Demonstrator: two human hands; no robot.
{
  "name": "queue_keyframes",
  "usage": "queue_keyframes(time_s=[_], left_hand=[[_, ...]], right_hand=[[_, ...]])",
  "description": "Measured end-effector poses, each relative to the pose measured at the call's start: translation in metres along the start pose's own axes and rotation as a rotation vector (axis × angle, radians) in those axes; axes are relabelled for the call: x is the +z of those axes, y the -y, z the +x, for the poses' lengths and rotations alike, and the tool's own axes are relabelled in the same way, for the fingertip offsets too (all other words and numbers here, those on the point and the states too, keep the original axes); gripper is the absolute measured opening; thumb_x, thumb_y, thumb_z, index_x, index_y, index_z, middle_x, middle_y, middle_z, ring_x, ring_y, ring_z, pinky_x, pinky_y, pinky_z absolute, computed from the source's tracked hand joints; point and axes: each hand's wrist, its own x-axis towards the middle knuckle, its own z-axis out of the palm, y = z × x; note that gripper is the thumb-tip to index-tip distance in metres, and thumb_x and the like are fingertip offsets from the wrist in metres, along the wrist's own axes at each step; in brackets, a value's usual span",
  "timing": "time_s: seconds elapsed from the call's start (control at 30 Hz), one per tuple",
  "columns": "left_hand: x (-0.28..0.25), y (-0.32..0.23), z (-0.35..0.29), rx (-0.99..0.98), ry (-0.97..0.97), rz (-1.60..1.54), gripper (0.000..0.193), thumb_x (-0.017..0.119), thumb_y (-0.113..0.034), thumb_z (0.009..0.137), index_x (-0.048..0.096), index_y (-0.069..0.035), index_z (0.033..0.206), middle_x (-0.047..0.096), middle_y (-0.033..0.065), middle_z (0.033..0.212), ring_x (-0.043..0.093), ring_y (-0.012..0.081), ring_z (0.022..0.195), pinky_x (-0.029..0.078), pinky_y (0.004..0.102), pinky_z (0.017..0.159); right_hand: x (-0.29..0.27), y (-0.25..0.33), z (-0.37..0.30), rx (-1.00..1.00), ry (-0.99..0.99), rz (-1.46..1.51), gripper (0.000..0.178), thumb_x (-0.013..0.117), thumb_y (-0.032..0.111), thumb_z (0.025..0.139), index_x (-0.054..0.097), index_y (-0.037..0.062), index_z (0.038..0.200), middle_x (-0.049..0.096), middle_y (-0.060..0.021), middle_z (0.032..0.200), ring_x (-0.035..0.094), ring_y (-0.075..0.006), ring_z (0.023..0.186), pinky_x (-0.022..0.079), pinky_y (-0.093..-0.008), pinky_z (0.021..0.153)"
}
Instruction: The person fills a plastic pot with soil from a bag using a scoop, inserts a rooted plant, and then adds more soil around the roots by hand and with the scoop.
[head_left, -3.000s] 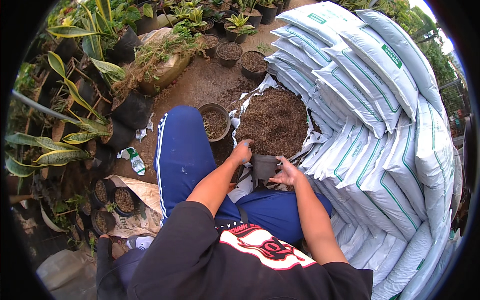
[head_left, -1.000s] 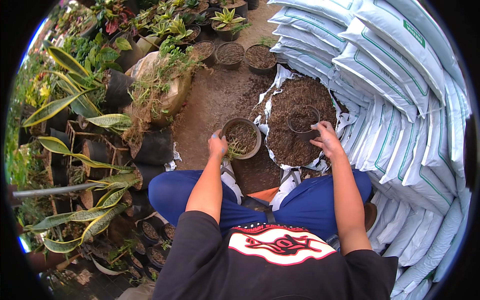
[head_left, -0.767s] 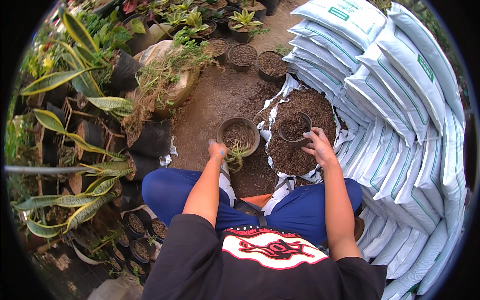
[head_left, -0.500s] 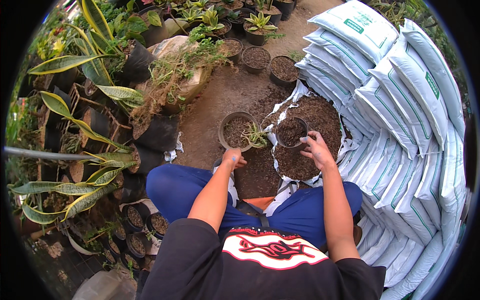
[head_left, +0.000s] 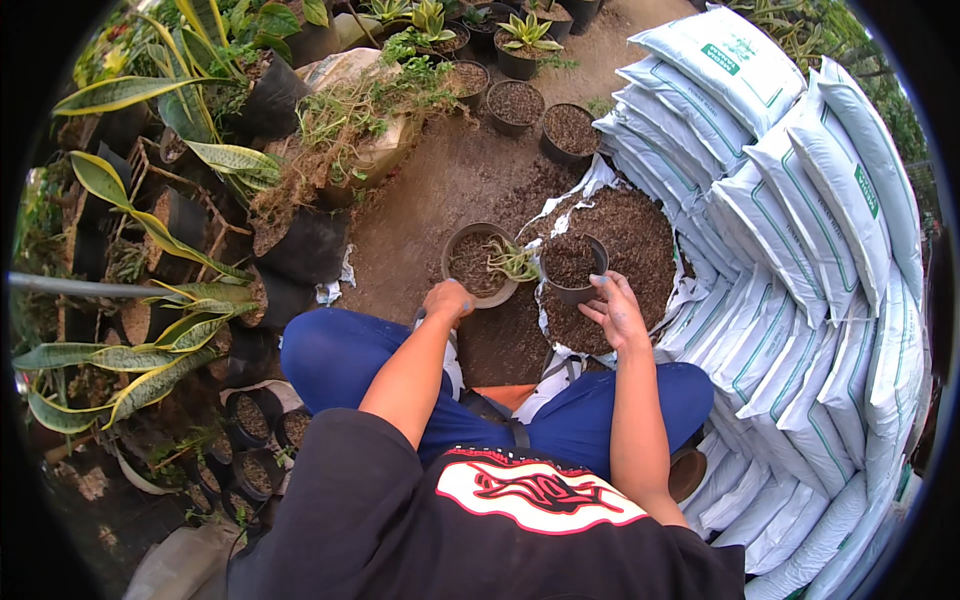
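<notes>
My right hand [head_left: 615,308] grips the near right rim of a black plastic pot [head_left: 575,295] holding dark, crumbly potting mix. That pot is tilted above the near left part of a big heap of potting mix [head_left: 635,240] in an opened white sack. Just left of it, a wider grey-brown pot [head_left: 455,248] holds soil and a small drooping green plant [head_left: 512,262] that leans over the right rim. My left hand [head_left: 449,299] is closed at this pot's near left rim; its fingertips are partly hidden.
Stacked white sacks [head_left: 790,230] rise along the right. Several soil-filled pots [head_left: 570,130] stand on the ground beyond the heap. Snake plants [head_left: 150,370] in black bags crowd the left, near a pile of pulled plants [head_left: 340,140]. A grey pole [head_left: 90,286] juts in there.
The black pot in my right hand has shifted slightly left, toward the plant pot. My left hand has moved left and up along the plant pot's near rim. The view has shifted a little.
</notes>
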Motion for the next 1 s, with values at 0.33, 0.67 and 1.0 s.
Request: queue_keyframes(time_s=[0.33, 0.67, 1.0], left_hand=[[0.007, 0.001, 0.024, 0.422, -0.634, -0.050, 0.063, 0.072, -0.012, 0.082, 0.056, -0.016, 0.143, 0.029, 0.0169, 0.163, 0.023, 0.0403, 0.152, 0.026, 0.0506, 0.122], [0.030, -0.025, 0.033, 0.683, -0.668, 0.182, 0.083, 0.087, -0.025, 0.072, 0.053, -0.008, 0.146, 0.026, 0.0156, 0.164, 0.018, 0.0329, 0.155, 0.019, 0.0590, 0.121], [0.038, -0.047, 0.045, 0.425, -0.723, 0.152, 0.077, 0.085, -0.041, 0.080, 0.056, -0.005, 0.141, 0.020, 0.0198, 0.166, 0.015, 0.0361, 0.155, 0.013, 0.0597, 0.123]], right_hand=[[0.013, -0.021, 0.008, 0.003, 0.003, -0.114, 0.068, 0.080, 0.024, 0.085, 0.042, 0.0093, 0.140, 0.062, -0.0084, 0.114, 0.062, -0.0202, 0.097, 0.052, -0.0463, 0.096], [0.001, -0.045, 0.019, 0.058, -0.023, -0.152, 0.058, 0.079, 0.024, 0.087, 0.045, 0.0117, 0.133, 0.059, -0.0109, 0.118, 0.063, -0.0247, 0.100, 0.056, -0.0439, 0.091], [0.001, -0.053, 0.024, 0.103, -0.018, -0.197, 0.062, 0.079, 0.024, 0.087, 0.043, 0.0116, 0.136, 0.062, -0.0103, 0.118, 0.064, -0.0240, 0.104, 0.054, -0.0452, 0.094]])
